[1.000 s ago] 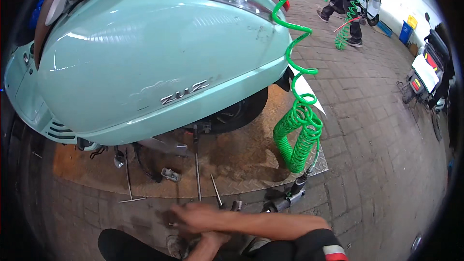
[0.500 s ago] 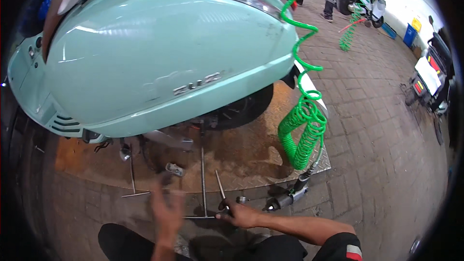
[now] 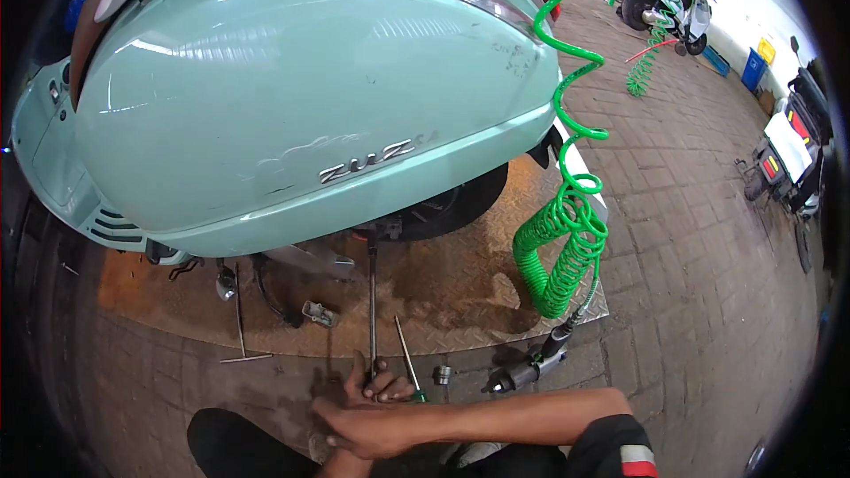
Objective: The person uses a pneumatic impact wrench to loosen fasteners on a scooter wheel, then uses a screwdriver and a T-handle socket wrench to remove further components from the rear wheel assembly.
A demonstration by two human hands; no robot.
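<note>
A long T-handle wrench point(image 3: 373, 301) stands out from beneath the pale green scooter point(image 3: 292, 106). My left hand point(image 3: 381, 383) has its fingers curled round the wrench's lower shaft. Crossing over from the right, my right hand point(image 3: 372, 429) lies at the wrench's crossbar with bent fingers. The crossbar itself is hidden by my hands. Just right of them lies a screwdriver point(image 3: 405, 345) with a green handle, then a round metal socket point(image 3: 444, 375). An air impact wrench point(image 3: 529, 370) rests farther right, joined to a green coiled hose point(image 3: 562, 257).
Another T-handle wrench point(image 3: 240, 319) and a small metal part point(image 3: 319, 313) lie to the left. The scooter stands on a rusty metal plate point(image 3: 460, 301) over brick paving point(image 3: 682, 248). Parked scooters point(image 3: 784, 146) stand at the right and far right.
My right hand has swung left from the crossbar's right end. My left hand has come right and down onto the shaft. The person walking in the background has left the view.
</note>
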